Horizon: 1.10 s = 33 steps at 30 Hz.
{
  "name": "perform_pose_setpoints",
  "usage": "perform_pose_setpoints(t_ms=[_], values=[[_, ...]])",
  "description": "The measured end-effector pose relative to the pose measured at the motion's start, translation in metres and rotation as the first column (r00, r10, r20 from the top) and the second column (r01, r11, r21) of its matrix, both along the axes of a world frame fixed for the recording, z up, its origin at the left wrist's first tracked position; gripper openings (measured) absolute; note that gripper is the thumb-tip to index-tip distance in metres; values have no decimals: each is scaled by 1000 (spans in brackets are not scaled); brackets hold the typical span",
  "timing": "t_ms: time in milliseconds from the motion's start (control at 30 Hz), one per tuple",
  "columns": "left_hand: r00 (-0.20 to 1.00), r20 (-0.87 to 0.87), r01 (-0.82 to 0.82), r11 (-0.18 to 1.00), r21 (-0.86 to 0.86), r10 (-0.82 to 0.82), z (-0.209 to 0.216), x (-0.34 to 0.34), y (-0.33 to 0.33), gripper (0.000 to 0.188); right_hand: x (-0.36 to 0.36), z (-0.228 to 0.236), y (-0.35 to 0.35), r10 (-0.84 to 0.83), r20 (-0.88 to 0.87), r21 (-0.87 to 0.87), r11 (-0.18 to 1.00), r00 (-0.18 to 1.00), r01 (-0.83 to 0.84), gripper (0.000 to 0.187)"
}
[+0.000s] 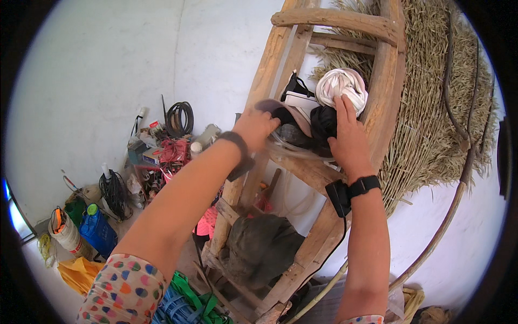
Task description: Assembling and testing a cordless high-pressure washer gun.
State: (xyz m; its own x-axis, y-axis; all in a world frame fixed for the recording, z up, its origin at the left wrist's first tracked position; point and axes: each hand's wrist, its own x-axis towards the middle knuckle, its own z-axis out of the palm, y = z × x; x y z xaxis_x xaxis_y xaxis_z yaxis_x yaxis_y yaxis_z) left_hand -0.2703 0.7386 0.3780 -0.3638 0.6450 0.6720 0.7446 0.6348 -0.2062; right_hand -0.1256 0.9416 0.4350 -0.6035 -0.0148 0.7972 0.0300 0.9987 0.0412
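Observation:
My left hand [258,127], a little blurred, has its fingers curled on the edge of a greyish-mauve cloth piece [297,117]. My right hand [349,132] lies with fingers stretched against a rolled white-and-pink cloth [341,88] and a black bundle [324,122]. Between the hands are a white box-like item [300,101] and a black strapped item [295,85]. Clear tubing or plastic [291,148] curves under this pile. The pile rests on a rung of a wooden ladder-like frame [310,168].
A dark cloth [264,248] hangs lower on the frame. Straw broom heads [426,102] lean on the wall at right. Coiled black hose [178,119], red cords [174,154], a blue jug [98,229] and a white bucket [67,235] crowd the left side. A cable hangs from my right wrist.

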Motion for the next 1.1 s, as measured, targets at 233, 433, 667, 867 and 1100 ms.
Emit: perform_pose_setpoints(t_ms=[233, 433, 667, 867, 1100], values=[[997, 10, -72, 989, -126, 74, 33, -17, -7, 42, -17, -3, 15, 64, -156, 91, 995, 986, -50, 74], [960, -278, -72, 986, -149, 28, 85, 32, -47, 33, -10, 0, 39, 233, -372, 87, 972, 898, -216, 62], [810, -580, -48, 978, -205, -81, 111, 107, -159, 22, 33, 34, 1, 522, -432, -275, 700, 735, -659, 34], [816, -577, -188, 961, -205, 36, 143, 209, -285, 35, 65, 30, -64, 647, -429, -221, 601, 630, -768, 31], [870, -360, -378, 925, -49, 336, 82, 308, -402, 32, 64, -52, -125, 637, -298, -368, 610, 711, -702, 31]])
